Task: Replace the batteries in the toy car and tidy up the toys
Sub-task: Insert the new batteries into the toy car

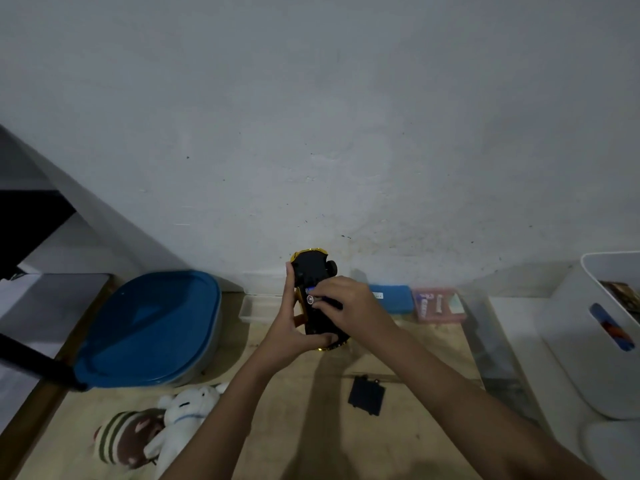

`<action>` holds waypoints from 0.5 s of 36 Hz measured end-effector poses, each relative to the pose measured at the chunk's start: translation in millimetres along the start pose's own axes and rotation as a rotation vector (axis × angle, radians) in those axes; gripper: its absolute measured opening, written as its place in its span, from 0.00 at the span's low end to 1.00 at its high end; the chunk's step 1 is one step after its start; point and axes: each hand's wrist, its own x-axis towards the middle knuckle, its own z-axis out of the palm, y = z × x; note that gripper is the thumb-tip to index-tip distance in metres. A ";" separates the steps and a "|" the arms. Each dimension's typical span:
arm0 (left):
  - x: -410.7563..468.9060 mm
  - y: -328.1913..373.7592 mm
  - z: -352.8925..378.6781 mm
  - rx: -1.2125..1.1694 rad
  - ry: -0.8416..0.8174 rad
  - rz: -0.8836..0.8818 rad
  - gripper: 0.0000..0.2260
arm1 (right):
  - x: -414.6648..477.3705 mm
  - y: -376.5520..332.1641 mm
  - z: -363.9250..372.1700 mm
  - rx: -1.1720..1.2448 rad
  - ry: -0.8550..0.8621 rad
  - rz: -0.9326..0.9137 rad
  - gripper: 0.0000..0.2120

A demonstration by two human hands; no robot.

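Observation:
A gold toy car (313, 271) is held upside down above the table, its black underside facing me. My left hand (292, 327) grips the car around its left side and lower end. My right hand (341, 303) pinches a battery (310, 299) with a silver end at the open compartment in the car's underside. A black battery cover (366, 394) lies flat on the wooden table (415, 427), below and to the right of the car. Two plush toys, one white (183, 415) and one brown with stripes (126, 436), lie at the lower left.
A large blue-lidded container (149, 327) sits at left. A small clear tray (256, 310), a blue box (393, 297) and a pink pack (438, 304) line the wall. A white bin (602, 341) stands at right. A black rod (38, 363) crosses the left edge.

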 end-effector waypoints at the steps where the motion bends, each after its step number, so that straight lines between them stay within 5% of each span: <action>1: -0.8 0.9 -0.1 -0.002 0.003 -0.002 0.55 | 1.0 0.3 0.2 -0.007 0.001 -0.008 0.07; 18: -2.5 -4.1 -1.9 0.026 -0.029 -0.058 0.54 | -11.6 22.0 12.1 -0.065 -0.122 -0.059 0.09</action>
